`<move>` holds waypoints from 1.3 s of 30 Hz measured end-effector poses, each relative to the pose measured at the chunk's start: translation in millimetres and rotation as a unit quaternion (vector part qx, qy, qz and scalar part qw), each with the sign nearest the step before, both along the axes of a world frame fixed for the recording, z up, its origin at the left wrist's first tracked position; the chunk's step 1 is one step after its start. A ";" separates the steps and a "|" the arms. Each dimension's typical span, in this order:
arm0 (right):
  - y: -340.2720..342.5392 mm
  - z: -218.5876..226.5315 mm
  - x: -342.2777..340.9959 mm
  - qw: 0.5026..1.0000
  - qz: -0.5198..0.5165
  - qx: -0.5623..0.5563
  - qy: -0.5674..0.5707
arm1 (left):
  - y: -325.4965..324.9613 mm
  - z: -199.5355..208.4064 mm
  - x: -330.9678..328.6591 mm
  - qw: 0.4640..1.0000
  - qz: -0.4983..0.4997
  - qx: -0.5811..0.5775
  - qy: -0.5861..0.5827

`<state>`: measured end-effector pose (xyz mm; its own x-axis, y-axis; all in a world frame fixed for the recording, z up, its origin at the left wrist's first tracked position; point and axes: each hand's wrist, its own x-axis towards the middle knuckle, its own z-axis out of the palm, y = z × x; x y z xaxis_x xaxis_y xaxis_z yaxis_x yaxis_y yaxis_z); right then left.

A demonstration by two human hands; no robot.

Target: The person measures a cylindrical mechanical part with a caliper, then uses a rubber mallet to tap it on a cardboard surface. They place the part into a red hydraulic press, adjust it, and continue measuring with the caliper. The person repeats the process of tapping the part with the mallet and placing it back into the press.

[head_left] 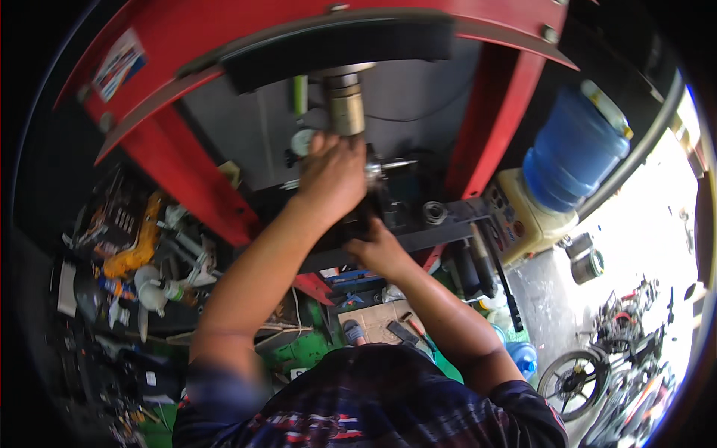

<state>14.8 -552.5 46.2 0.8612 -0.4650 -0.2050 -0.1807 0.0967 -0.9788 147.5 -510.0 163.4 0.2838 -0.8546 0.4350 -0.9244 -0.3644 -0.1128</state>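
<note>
My left hand (pixel 336 175) reaches up to just under the ram (pixel 346 108) of a red shop press (pixel 485 119). Its fingers are curled, slightly blurred, round something I cannot make out. Lower and to the right, my right hand (pixel 381 254) is closed at the edge of the black press bed (pixel 418 237), against a dark part hidden in shadow. Between and beyond the hands lies a shiny metal shaft (pixel 399 163) with a pointed end and a round collar; my left hand covers part of it. A metal ring (pixel 435 213), like a bearing, rests on the bed at the right.
A round dial gauge (pixel 302 142) hangs behind my left hand. At right, a blue water bottle (pixel 571 153) tops a cream container (pixel 523 213). Tools and parts (pixel 187 254) crowd the left side. A motorcycle wheel (pixel 573 382) stands lower right.
</note>
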 end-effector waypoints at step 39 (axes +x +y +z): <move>33.9 4.5 -22.2 0.953 -0.180 -0.224 -0.094 | 2.1 9.1 20.8 0.985 -0.072 0.148 0.058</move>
